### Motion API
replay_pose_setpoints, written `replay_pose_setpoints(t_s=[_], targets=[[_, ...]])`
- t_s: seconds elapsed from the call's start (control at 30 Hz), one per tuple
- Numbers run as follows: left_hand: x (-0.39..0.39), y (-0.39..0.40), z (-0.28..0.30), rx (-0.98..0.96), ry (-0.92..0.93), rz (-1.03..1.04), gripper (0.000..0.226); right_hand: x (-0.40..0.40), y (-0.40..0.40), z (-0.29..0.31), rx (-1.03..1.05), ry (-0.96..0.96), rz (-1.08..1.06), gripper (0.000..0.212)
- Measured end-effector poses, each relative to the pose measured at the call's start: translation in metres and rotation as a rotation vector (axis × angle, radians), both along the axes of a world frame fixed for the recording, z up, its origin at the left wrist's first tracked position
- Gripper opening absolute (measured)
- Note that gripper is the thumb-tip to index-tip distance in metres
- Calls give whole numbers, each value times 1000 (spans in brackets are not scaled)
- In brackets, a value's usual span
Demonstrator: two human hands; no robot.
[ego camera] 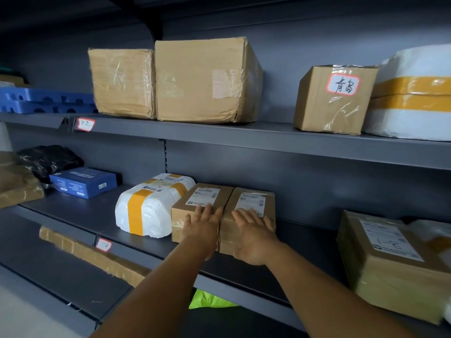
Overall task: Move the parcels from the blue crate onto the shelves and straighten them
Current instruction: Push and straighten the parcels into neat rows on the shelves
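Note:
Two small brown cardboard parcels stand side by side on the middle shelf (307,230). My left hand (202,228) lies flat, fingers spread, against the front of the left parcel (202,196). On the front top of the right parcel (251,198) rests my right hand (253,235), also flat with fingers apart. Neither hand grips anything. Both parcels carry white labels on top. The left parcel touches a white foam-wrapped parcel (146,211) with yellow tape. The blue crate is not in view.
A larger labelled box (390,264) sits at the right of the same shelf. A blue carton (84,182), a black bag (48,159) and brown packets lie at the left. The upper shelf (244,135) holds several cardboard boxes. A long flat parcel (92,257) lies on the lower shelf.

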State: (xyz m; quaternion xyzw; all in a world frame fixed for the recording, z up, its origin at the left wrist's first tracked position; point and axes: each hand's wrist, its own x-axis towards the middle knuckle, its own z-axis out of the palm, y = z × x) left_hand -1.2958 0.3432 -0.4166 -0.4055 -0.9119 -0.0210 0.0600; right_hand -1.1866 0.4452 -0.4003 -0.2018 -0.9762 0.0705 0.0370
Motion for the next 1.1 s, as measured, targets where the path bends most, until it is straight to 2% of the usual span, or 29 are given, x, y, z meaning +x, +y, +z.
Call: replay_pose_setpoints(t_s=[0.13, 0.23, 0.53, 0.7, 1.1], targets=[[25, 3, 3, 43, 29, -92, 95, 23, -6, 0, 27, 156, -22, 96], [53, 11, 9, 92, 46, -165, 90, 55, -2, 1, 52, 198, -84, 95], [159, 73, 30, 177, -29, -456, 93, 180, 47, 14, 73, 198, -309, 96], [220, 110, 38, 220, -15, -574, 86, 245, 73, 20, 93, 165, -409, 97], [347, 197, 35, 118, -43, -807, 88, 407, 152, 15, 59, 114, -748, 106]])
